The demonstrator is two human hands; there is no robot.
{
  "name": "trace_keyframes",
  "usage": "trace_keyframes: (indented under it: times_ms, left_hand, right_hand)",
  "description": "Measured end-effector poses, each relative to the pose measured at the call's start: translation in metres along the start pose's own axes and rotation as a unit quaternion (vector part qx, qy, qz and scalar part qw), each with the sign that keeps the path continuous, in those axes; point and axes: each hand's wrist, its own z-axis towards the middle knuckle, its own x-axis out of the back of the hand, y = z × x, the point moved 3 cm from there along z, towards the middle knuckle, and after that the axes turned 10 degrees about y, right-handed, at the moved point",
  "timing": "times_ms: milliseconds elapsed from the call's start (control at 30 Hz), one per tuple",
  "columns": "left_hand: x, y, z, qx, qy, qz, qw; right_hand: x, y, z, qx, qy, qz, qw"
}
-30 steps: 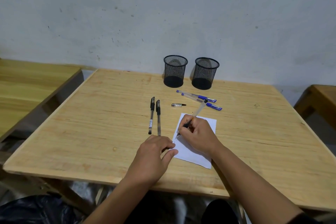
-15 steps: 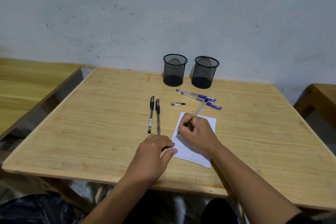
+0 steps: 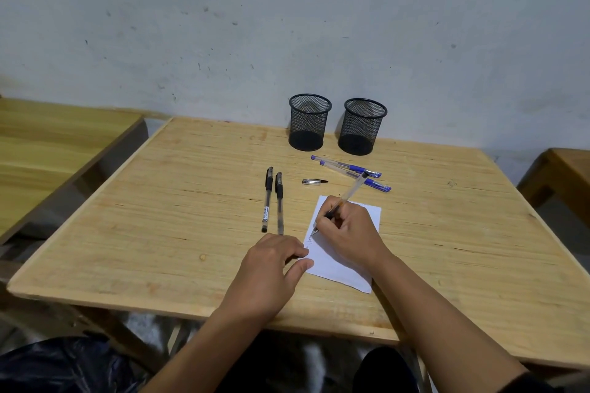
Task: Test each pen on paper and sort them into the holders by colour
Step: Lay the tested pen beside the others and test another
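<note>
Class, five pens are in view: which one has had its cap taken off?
The pen gripped in the right hand, tip on the paper. Its loose cap lies nearby; the two black pens and two blue pens lie capped.

Table [image 3: 159, 217]: left half bare wood, open passage; right side past the paper [image 3: 338, 268] likewise bare to the edge. Centre crowded: two black pens [image 3: 273, 201] lie parallel left of the paper, a loose cap [image 3: 314, 181] beyond it, two blue pens [image 3: 351, 171] crossing the path toward the holders. Left holder [image 3: 309, 122] and right holder [image 3: 363, 126] stand near each other at the wall, mouths open from above. Left hand [image 3: 271, 268] and right hand [image 3: 349, 230] occupy the paper.
</note>
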Motion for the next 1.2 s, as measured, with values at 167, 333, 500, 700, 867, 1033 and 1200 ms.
trace_keyframes:
  times_ms: [167,333,500,700,867,1033,1200]
  left_hand:
    - [0.0,-0.001,0.0,0.003,0.0,0.0,1.0]
    - [0.0,-0.001,-0.001,0.004,-0.002,-0.001,1.0]
    - [0.004,0.004,0.011,0.007,-0.012,-0.004,1.0]
    - [-0.007,0.0,0.09,0.02,0.022,0.017,0.999]
    - [-0.039,-0.013,0.137,0.021,-0.047,0.083,0.995]
    - [-0.053,-0.016,0.145,0.011,-0.077,0.13,0.989]
    - [-0.048,-0.007,0.144,0.031,-0.046,0.07,0.996]
  right_hand:
    - [0.0,-0.002,0.0,-0.006,0.003,0.007,1.0]
    - [0.003,-0.002,0.0,-0.025,0.03,0.033,0.999]
    - [0.019,-0.001,0.005,-0.071,0.133,0.125,0.981]
    - [0.039,-0.006,0.017,-0.181,0.187,0.338,0.904]
    - [0.051,-0.007,0.027,-0.203,0.203,0.309,0.907]
    - [0.055,-0.004,0.034,-0.221,0.203,0.312,0.901]
    - [0.053,-0.002,0.036,-0.192,0.19,0.282,0.921]
